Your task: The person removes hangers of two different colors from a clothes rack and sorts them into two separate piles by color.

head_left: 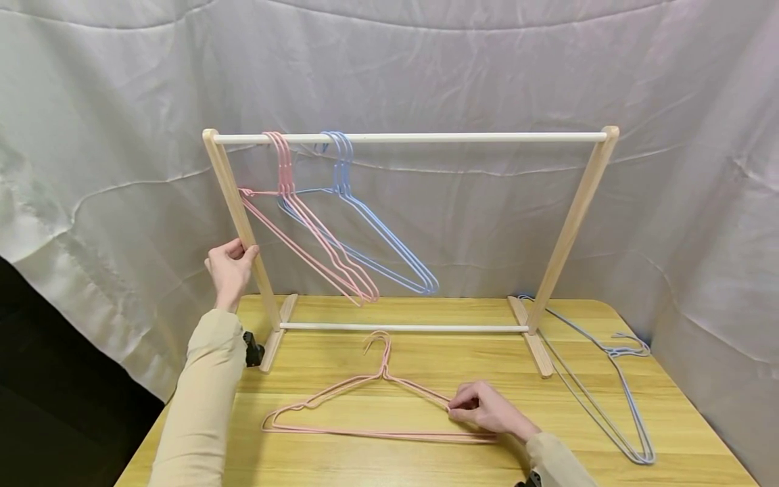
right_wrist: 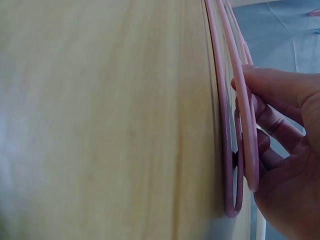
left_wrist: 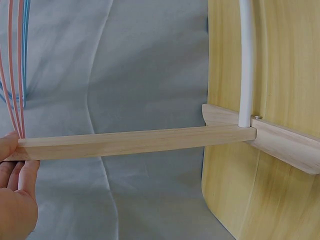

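My left hand grips the left wooden post of a clothes rack, thumb on one side and fingers on the other. Two pink hangers lie overlapped on the table below the rack, hooks toward it. With thumb and fingertips, my right hand pinches the right shoulder of the upper pink hanger. In the right wrist view the other hanger's end sits just beside it, nearer the tabletop. Several pink hangers hang on the rack's left side, close to my left hand.
Several blue hangers hang right of the pink ones on the white top rail. More blue hangers lie on the wooden table at right, past the rack's right foot. A grey curtain stands behind.
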`<state>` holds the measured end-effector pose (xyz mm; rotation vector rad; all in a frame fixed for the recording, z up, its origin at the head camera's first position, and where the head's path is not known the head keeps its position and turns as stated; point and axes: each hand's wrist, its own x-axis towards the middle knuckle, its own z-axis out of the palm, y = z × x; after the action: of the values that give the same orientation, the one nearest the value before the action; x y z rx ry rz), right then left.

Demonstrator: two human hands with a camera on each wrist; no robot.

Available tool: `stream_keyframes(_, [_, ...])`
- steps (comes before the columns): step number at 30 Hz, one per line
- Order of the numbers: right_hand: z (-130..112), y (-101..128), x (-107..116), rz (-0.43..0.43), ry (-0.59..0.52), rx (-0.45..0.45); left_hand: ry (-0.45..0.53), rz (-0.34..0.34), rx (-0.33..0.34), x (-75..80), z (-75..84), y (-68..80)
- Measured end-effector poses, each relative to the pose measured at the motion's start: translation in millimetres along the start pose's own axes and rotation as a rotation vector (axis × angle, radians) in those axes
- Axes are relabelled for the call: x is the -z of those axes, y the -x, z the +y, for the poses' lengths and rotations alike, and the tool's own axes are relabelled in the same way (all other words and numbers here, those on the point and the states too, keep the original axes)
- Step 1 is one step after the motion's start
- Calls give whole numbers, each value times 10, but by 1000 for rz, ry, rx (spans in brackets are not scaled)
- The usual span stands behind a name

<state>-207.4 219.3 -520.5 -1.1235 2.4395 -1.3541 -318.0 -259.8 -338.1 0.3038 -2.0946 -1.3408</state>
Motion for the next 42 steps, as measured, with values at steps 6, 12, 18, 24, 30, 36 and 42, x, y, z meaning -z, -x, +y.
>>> stream_keyframes(6, [-22, 1, -22, 13, 12, -16, 7, -2, -1, -8, 1, 5])
stream_keyframes(12, [-15, 17, -47, 45, 38, -60, 15, -1, -12, -26, -8, 4])
stream_keyframes(18, [-33, 19, -30, 102, 42, -82, 12, 0, -13, -34, -5, 5])
stream_keyframes(24, [-154, -109, 135, 161, 55, -35, 23, -1, -5, -20, 15, 11])
stream_keyframes(30, [-433, -376, 456, 244, 103, -43, 18, -7, 5, -9, 21, 18])
stream_keyframes(36, [-801, -774, 846, 355, 60, 40, 11, -6, 15, -5, 20, 13])
stream_keyframes(42, [-1252, -1155, 1091, 371, -67, 56, -13, -10, 23, 17, 24, 12])
